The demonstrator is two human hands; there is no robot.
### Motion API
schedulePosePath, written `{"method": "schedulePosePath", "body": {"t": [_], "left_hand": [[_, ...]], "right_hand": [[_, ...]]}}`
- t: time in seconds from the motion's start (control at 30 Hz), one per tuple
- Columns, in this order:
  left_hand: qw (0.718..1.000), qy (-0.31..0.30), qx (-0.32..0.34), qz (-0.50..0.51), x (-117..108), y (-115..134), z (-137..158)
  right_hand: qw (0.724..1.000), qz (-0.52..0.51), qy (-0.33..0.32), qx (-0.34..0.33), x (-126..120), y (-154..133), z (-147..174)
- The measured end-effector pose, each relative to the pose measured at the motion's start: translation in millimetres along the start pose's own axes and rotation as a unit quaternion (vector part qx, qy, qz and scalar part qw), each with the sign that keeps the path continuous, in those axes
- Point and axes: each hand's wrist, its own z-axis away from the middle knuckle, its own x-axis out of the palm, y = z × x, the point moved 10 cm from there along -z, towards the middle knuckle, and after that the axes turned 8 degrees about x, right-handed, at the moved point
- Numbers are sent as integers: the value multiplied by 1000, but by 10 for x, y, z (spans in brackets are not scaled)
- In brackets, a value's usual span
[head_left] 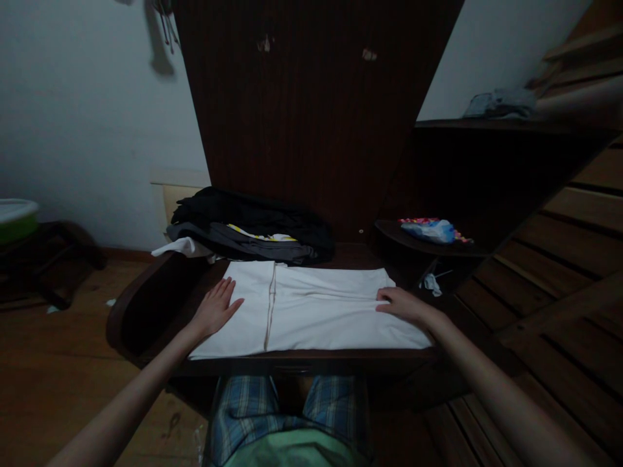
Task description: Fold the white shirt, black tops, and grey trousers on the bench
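A white folded garment (321, 321) lies spread along the front of a dark wooden tabletop, with a thin brown line running across it left of the middle. My left hand (217, 308) rests flat on its left end, fingers stretched out and thumb apart. At the right end, my right hand (402, 303) has its fingers curled against the cloth, and some creases run from there toward the middle. Whether those fingers pinch a fold of the fabric is hard to see, but they touch it.
Dark clothes (248, 224) are heaped behind the garment, with a white cloth end (180, 246) sticking out at left. A blue-and-white plastic bag (431, 230) sits on a small corner shelf (413, 238). Wooden slats (559, 266) stand at right; a green container (18, 224) is far left.
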Motion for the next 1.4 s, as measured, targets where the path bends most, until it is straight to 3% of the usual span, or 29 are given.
{"method": "schedulePosePath", "body": {"t": [0.1,0.17,0.3,0.4,0.47,0.53,0.6,0.73,0.93,1.23,1.4], "left_hand": [[1000,-8,-1,2,19,2,0],[1000,-10,-2,5,36,-3,1],[1000,-5,-5,5,-18,5,22],[999,26,25,-10,-261,173,12],[995,45,85,-3,-463,447,-38],[989,24,141,27,-560,777,-129],[981,-6,190,48,-566,1127,-247],[973,3,227,50,-458,1627,-522],[985,-23,165,51,-163,1657,-760],[975,23,201,90,-145,1644,-698],[960,66,220,158,-174,1604,-638]], "right_hand": [[996,15,83,-10,-169,-295,-35],[991,-8,121,-60,-196,-645,-51],[972,-11,122,-202,87,-1398,-96],[957,35,143,-252,314,-1696,-159],[955,66,157,-243,404,-1740,-231],[958,95,156,-221,461,-1723,-309],[961,119,140,-206,499,-1702,-375],[971,111,93,-191,501,-1678,-484],[976,73,70,-195,486,-1647,-487],[944,193,109,-244,471,-1629,-310],[949,138,125,-255,406,-1574,-266]]}}
